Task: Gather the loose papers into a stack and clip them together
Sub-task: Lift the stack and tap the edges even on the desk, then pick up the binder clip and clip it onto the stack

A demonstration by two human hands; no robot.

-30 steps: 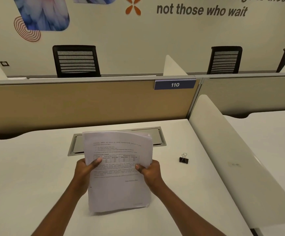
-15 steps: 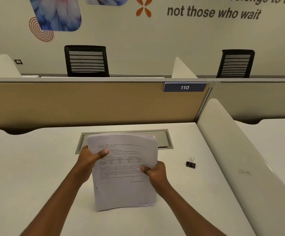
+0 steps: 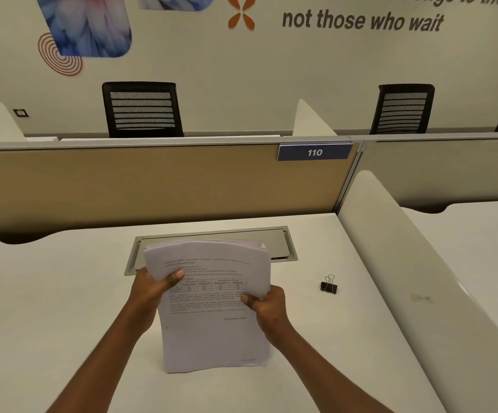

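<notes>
I see the left hand (image 3: 152,289) on the left edge of the stack of papers (image 3: 212,305). Its thumb lies flat on the front sheet and its grip is clamped on the stack. The other fingers are behind the papers, so I cannot see them.

The papers stand up on their bottom edge on the white counter (image 3: 48,308), in the middle and close to me. The top bends back a little. The sheet tops do not line up; a few corners poke out at the top right. There is print and a small table on the front sheet, but the words are too blurry for me to read. Behind the stack is a grey hatch (image 3: 280,244) set in the counter, and the papers hide part of it.

The right hand (image 3: 267,305) is on the right edge, lower than the left one. Its grip is clamped on the stack too, thumb in front, fingers hidden behind.

Further right, a black binder clip (image 3: 328,286) sits on the counter, well apart from the papers, with its wire handles up. Nothing touches it.

Both arms are cut off at the bottom.
</notes>
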